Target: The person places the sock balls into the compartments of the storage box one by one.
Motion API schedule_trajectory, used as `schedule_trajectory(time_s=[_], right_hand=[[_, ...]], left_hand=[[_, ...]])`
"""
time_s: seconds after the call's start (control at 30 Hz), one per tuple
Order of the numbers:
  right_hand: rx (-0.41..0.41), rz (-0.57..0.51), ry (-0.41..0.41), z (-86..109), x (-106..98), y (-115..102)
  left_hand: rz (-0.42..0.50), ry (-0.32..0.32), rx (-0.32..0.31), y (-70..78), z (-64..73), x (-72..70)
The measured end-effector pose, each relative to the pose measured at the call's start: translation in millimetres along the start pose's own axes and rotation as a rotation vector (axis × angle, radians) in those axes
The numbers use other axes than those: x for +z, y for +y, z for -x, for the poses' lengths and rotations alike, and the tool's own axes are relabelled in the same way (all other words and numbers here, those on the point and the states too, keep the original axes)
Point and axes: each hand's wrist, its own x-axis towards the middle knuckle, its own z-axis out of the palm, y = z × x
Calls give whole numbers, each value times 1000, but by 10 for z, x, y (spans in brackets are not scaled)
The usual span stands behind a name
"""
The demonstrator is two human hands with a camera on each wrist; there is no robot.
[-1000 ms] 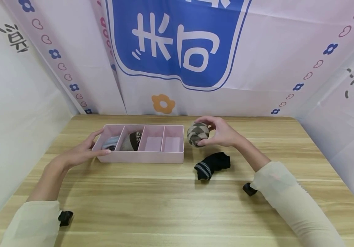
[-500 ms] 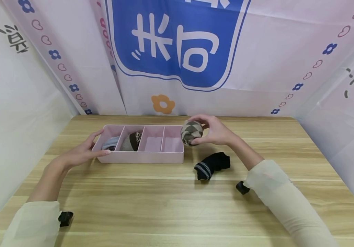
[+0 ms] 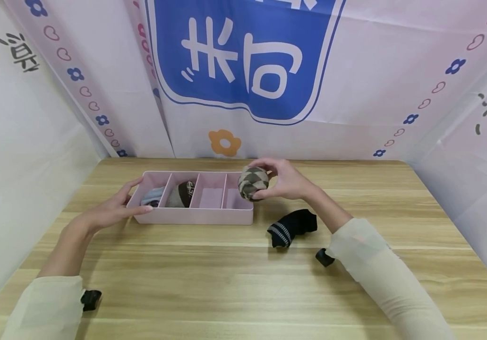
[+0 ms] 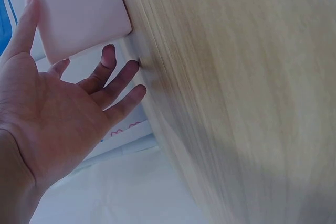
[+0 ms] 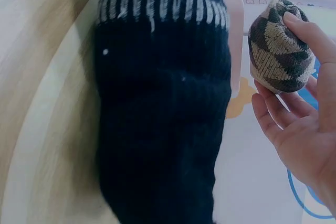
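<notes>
My right hand (image 3: 283, 179) holds a rolled-up checkered sock (image 3: 252, 183) between thumb and fingers, over the right end of a pink divided storage box (image 3: 194, 217). The right wrist view also shows the checkered sock (image 5: 278, 48) gripped. At the box's left end, my left hand (image 3: 115, 203) grips it, thumb along the front wall and a finger at the back corner; other fingers hang off it in the left wrist view. Inside the box are a light blue sock (image 3: 153, 196) in the leftmost compartment and a grey-and-black sock (image 3: 181, 194) beside it.
A black sock (image 3: 293, 227) with grey stripes lies on the wooden table (image 3: 226, 283), right of the box and below my right hand; it looms large in the right wrist view. Printed cloth (image 3: 332, 137) hangs behind the table.
My right hand has carried the checkered sock leftward, from beside the box to over its right end. The left hand, box and black sock have stayed put.
</notes>
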Motion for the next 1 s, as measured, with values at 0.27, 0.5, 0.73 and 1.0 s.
schedule_trajectory(time_s=[0.27, 0.5, 0.73, 1.0], right_hand=[[-27, 6, -16, -125, 67, -91], [-27, 31, -39, -216, 165, -106], [-27, 12, -38, -332, 250, -132], [34, -25, -26, -447, 365, -195]], left_hand=[[-4, 19, 9, 22, 26, -7], [-13, 13, -4, -6, 9, -9], [-24, 20, 6, 1, 8, -14], [-23, 17, 2, -11, 4, -11]])
